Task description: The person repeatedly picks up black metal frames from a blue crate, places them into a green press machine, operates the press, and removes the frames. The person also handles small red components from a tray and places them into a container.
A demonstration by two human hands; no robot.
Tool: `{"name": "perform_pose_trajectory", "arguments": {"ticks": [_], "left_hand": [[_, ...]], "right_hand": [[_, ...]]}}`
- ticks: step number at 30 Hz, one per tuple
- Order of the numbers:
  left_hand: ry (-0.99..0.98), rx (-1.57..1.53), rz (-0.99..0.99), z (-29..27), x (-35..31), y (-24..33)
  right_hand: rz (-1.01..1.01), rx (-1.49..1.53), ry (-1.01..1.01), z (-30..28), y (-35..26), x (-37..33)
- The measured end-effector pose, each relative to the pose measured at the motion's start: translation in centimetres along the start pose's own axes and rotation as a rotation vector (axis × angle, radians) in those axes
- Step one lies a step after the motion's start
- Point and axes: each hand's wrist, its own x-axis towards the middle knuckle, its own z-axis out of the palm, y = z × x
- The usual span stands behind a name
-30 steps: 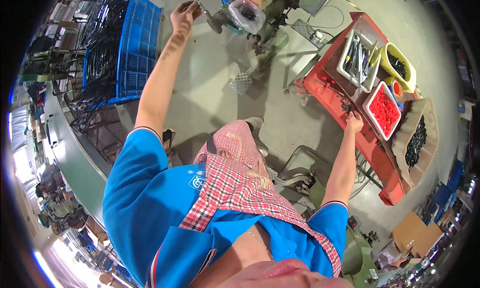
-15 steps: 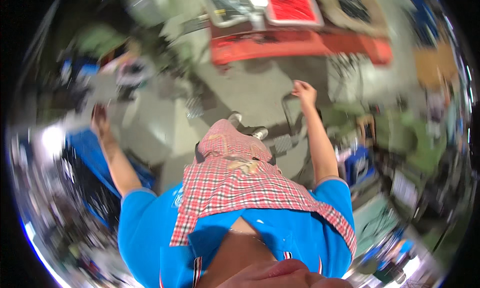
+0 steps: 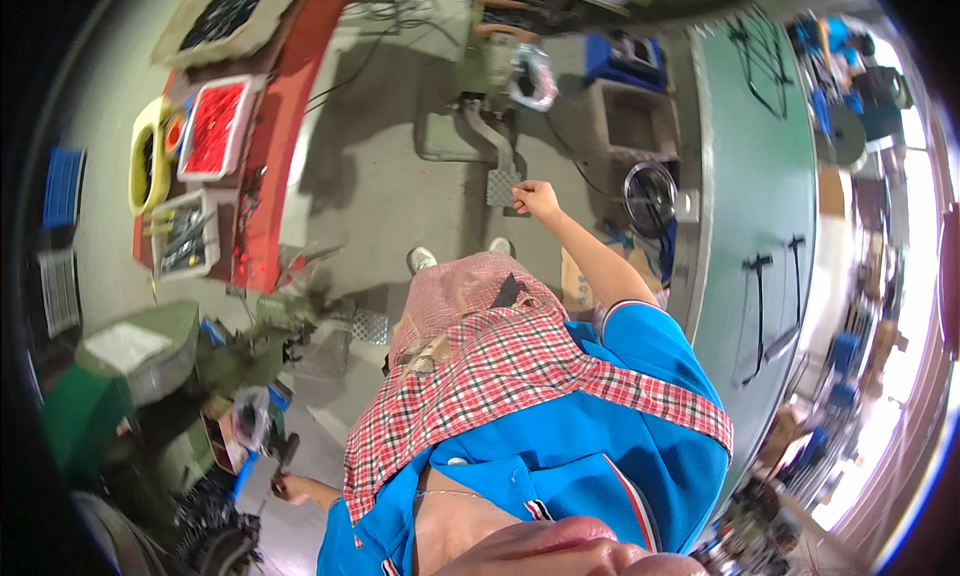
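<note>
— Any lettering?
— Printed characters on brown packaging, below the right hand in view, too small to make out.
— Changed since last frame?
— Swung right round! Red table now off left, green desk up the right, with black rods toward its right edge.
— Grip?
— Right: curled, near a foot pedal in view, cannot tell if holding anything. Left hand: beside a dark handle, cannot tell if clasping.

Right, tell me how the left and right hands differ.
The left hand is at the picture's lower left, by a dark handle; the right hand is ahead of the body, seen beside a pedal.
Little of the left hand's forearm shows; the right hand's shows up to the sleeve.
The right hand's fingers are curled; the left hand's grip is unclear.
Both are bare.
</note>
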Motion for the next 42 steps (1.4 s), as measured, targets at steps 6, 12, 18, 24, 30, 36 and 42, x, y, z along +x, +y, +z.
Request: {"name": "perform_pose_trajectory", "arguments": {"ticks": [6,12,18,24,30,36,42], "left_hand": [[-0.306,0.012,0.101,2.9,-7.3,5.8],[-0.984,-0.29,0.341,6.2,-18.5,15.3],[-1.396,-0.767,0.059,1.9,-27.6,23.4],[-1.28,-0.7,0.098,-5.6,-32.9,27.2],[-1.314,-0.864,0.107,-7.7,-38.8,22.9],[-1.147,-0.867,0.281,-11.1,-42.0,13.2],[-0.974,-0.95,-0.003,-16.5,-42.7,-5.5]], "right_hand": [[-0.357,-0.357,0.557,-15.9,5.1,-5.6],[-0.313,-0.725,1.411,-45.3,14.9,-15.8],[0.729,-1.1,1.236,-64.9,27.3,-27.6],[0.204,-0.911,1.004,-65.7,30.3,-30.1],[-0.362,-1.066,1.211,-60.8,11.6,-31.8],[-0.97,-1.047,0.422,-42.4,-3.8,-40.9],[-1.35,-1.097,-0.408,-17.3,-5.6,-45.0]]}}
